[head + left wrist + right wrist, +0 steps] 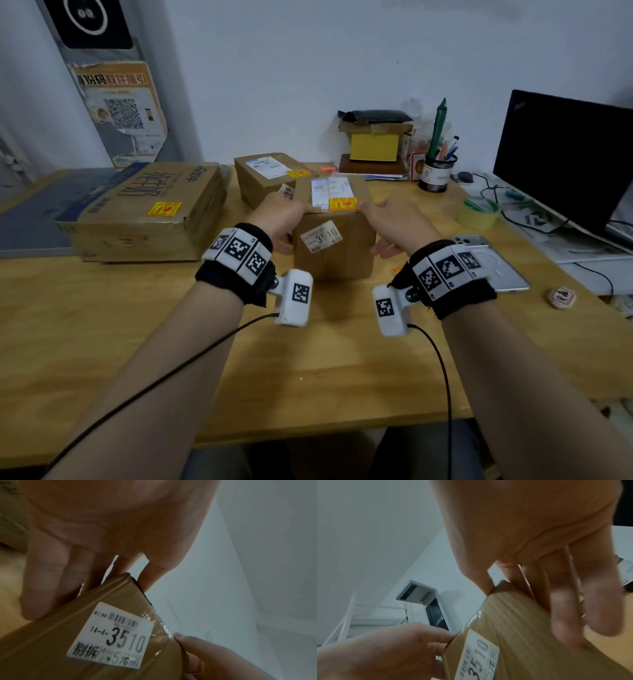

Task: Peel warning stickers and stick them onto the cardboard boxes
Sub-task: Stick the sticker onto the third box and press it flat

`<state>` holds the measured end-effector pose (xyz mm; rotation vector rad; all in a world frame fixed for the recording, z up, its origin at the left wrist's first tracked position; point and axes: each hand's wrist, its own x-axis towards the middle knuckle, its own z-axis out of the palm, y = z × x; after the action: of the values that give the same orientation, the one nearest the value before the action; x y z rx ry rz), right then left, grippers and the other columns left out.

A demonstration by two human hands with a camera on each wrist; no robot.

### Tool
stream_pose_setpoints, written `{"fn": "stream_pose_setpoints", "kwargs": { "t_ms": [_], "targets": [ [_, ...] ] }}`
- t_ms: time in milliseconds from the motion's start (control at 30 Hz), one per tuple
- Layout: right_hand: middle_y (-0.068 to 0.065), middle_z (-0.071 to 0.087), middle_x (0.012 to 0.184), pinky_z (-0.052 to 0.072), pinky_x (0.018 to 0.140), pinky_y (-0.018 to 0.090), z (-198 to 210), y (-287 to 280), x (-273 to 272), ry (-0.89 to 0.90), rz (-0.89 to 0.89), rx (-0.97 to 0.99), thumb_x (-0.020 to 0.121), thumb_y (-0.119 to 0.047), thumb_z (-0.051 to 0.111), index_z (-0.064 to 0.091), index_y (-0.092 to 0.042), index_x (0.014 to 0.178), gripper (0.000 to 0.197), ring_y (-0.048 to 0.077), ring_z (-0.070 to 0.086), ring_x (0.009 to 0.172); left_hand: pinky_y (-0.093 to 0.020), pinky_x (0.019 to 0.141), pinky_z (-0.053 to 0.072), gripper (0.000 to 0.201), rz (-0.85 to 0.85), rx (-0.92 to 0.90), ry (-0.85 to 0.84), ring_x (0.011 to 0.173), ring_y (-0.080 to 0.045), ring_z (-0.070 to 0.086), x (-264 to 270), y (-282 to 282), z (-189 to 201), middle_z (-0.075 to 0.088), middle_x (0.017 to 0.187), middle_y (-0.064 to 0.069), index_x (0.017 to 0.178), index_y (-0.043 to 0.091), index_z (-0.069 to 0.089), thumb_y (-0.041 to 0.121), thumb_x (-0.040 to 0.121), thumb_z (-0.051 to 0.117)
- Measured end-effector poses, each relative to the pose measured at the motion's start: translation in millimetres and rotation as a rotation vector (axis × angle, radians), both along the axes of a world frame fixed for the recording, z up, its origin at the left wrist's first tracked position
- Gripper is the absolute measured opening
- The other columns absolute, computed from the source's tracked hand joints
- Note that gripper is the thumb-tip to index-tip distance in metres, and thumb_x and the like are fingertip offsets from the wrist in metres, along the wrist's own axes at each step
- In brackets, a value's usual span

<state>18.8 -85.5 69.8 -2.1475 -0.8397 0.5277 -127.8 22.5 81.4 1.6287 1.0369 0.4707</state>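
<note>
A small cardboard box stands mid-table with a white "3510" label on its near face and a yellow-red warning sticker on its top. My left hand grips its left side, my right hand its right side, thumbs on the near face. In the left wrist view my left hand runs down the box. In the right wrist view my right hand does the same on the box. A large box and a rear box each carry a warning sticker.
On the wooden table, a phone lies just right of my right wrist. A tape roll, pen cup and dark monitor stand further right. A yellow box stack sits against the wall.
</note>
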Motion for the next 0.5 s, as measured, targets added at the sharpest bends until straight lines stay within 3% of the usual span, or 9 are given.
{"fn": "stream_pose_setpoints", "kwargs": {
  "t_ms": [100,167,300,433,500],
  "targets": [
    [0.005,0.064,0.115,0.065,0.075,0.048,-9,2,8,-0.009,0.014,-0.092,0.098,-0.052,0.049,0.054,-0.011,0.137,0.056,0.027,0.078,0.069,-0.032,0.059,0.053,0.01,-0.021,0.002,0.024,0.073,-0.02,0.065,12,3,-11,0.068,0.084,-0.006,0.102,0.013,0.064,0.022,0.099,0.059],
    [0.007,0.061,0.118,0.064,0.076,0.049,-12,5,17,-0.01,-0.008,-0.087,0.1,-0.049,0.047,0.05,-0.011,0.144,0.058,0.029,0.077,0.071,-0.032,0.06,0.054,0.017,-0.04,0.01,0.01,0.075,-0.02,0.065,24,8,-16,0.069,0.089,-0.006,0.111,0.012,0.065,0.022,0.1,0.057],
    [0.009,0.059,0.123,0.063,0.08,0.051,-12,17,37,-0.015,-0.068,-0.077,0.103,-0.048,0.043,0.047,-0.01,0.147,0.059,0.031,0.077,0.071,-0.038,0.067,0.056,0.031,-0.053,0.018,-0.013,0.101,-0.032,0.066,52,18,-19,0.067,0.117,-0.012,0.125,0.009,0.063,0.026,0.101,0.056],
    [0.014,0.053,0.145,0.062,0.083,0.05,-13,31,56,0.022,-0.095,-0.067,0.105,-0.047,0.04,0.043,-0.011,0.15,0.058,0.034,0.077,0.076,-0.047,0.081,0.059,0.034,-0.023,0.01,-0.021,0.111,-0.037,0.063,76,33,-22,0.065,0.124,-0.015,0.128,0.007,0.063,0.027,0.1,0.058],
    [0.015,0.053,0.144,0.061,0.083,0.048,-13,39,62,0.024,-0.102,-0.097,0.107,-0.044,0.039,0.043,-0.009,0.148,0.055,0.036,0.075,0.083,-0.052,0.088,0.058,0.037,-0.013,-0.017,-0.013,0.111,-0.037,0.063,84,37,-23,0.065,0.124,-0.015,0.13,0.008,0.06,0.027,0.099,0.059]
  ]
}}
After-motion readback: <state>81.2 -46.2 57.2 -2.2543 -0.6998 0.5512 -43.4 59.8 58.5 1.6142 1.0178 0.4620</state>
